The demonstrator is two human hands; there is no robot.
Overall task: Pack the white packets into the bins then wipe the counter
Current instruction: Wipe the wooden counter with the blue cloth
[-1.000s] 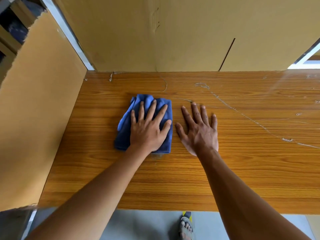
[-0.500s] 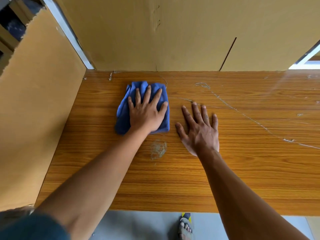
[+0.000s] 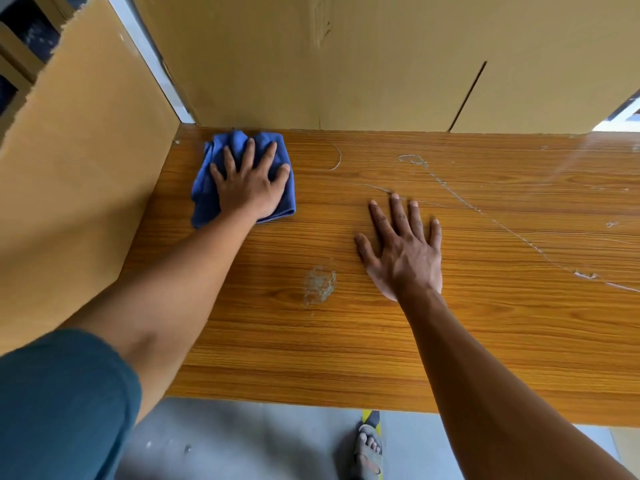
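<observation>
A folded blue cloth [image 3: 204, 188] lies on the wooden counter [image 3: 381, 341] at its far left corner, close to the back wall. My left hand [image 3: 249, 181] presses flat on the cloth with fingers spread. My right hand [image 3: 401, 247] rests flat on the bare counter to the right of the cloth, fingers straight and apart. No white packets or bins are in view.
A greyish smear [image 3: 318, 285] marks the counter between my arms. Pale scratch lines [image 3: 512, 230] run across the right half. Cardboard panels stand at the left [image 3: 79, 188] and the back [image 3: 398, 64]. A sandalled foot [image 3: 370, 445] shows on the grey floor below the front edge.
My left hand has pushed the blue cloth away from me toward the back left corner, uncovering the smear. My right hand has stayed in place on the counter.
</observation>
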